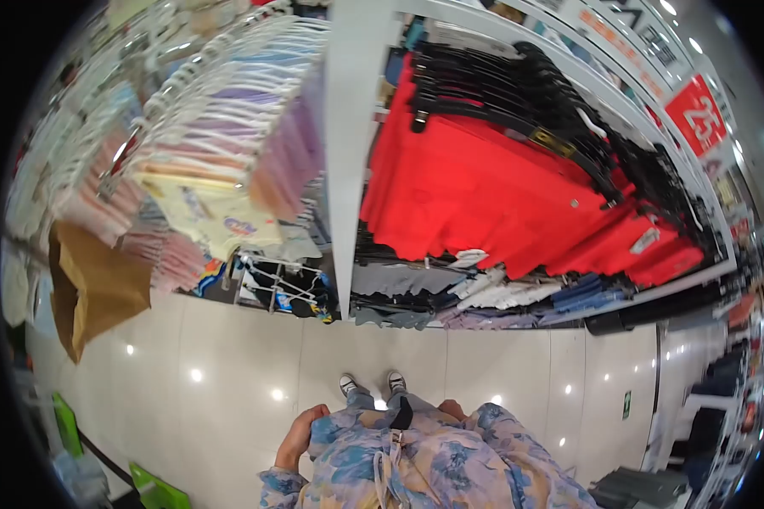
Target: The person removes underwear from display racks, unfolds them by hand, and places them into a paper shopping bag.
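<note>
My left hand [304, 427] is beside the flowered jacket [356, 450] that I wear, at hip height. Its fingers are curled in against the cloth, and whatever they may hold is hidden. Only a small rounded part of my right hand [452, 409] shows past the jacket front; its fingers are hidden. A dark strap end [403, 414] hangs at the jacket's middle. Below, my sneakers [348, 384] stand on the pale tiled floor [229, 356]. Neither hand touches the clothes racks ahead.
Red garments [484, 187] on black hangers fill the right rack. Pastel tops [221, 204] on white hangers hang left of a white post [352, 153]. A brown paper bag [98, 284] hangs at far left. Folded or hanging clothes [501, 297] line the lower level. A red sign [696, 114] is upper right.
</note>
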A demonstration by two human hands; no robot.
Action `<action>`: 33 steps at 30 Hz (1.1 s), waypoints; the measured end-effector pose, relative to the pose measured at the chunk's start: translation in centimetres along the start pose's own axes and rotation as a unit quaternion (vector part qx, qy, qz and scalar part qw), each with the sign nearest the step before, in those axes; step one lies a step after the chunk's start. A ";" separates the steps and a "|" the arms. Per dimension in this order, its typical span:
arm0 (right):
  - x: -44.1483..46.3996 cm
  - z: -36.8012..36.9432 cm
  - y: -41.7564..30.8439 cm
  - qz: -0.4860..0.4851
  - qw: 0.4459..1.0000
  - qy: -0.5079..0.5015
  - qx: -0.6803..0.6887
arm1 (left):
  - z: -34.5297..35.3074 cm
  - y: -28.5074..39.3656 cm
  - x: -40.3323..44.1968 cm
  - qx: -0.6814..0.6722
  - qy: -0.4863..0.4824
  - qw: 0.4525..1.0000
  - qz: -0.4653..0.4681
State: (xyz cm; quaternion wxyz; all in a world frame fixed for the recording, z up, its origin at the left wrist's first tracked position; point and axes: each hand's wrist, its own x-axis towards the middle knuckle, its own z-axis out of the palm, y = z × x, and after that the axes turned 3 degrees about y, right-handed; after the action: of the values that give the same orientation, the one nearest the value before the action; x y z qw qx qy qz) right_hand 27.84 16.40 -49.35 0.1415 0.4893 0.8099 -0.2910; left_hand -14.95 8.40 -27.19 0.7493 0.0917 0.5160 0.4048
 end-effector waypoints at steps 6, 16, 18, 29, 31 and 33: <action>-0.1 5.9 0.9 0.187 0.966 0.075 0.162 | -0.2 0.5 4.7 0.142 0.093 0.982 0.079; -5.3 1.2 -4.7 0.350 0.864 0.130 0.337 | 3.1 0.7 7.9 0.282 -0.036 0.952 0.112; -5.5 1.6 -4.6 0.347 0.867 0.139 0.331 | 3.3 0.1 7.9 0.309 -0.036 0.944 0.111; 1.2 -14.8 -1.7 0.037 0.775 0.358 0.518 | 16.9 10.1 7.7 0.505 -0.037 0.713 0.485; 1.3 -27.6 -3.7 -0.055 0.711 0.486 0.506 | 22.5 15.1 6.1 0.498 -0.011 0.603 0.623; -2.6 -40.9 -9.0 -0.099 0.689 0.590 0.410 | 27.2 19.6 4.9 0.491 -0.001 0.494 0.717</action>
State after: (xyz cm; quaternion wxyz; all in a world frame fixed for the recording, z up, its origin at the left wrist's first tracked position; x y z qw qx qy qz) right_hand 23.46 36.33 -12.68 -0.6097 0.4866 0.5700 -0.2581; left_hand -1.28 32.29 -7.44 0.0355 0.7839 0.3870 0.4842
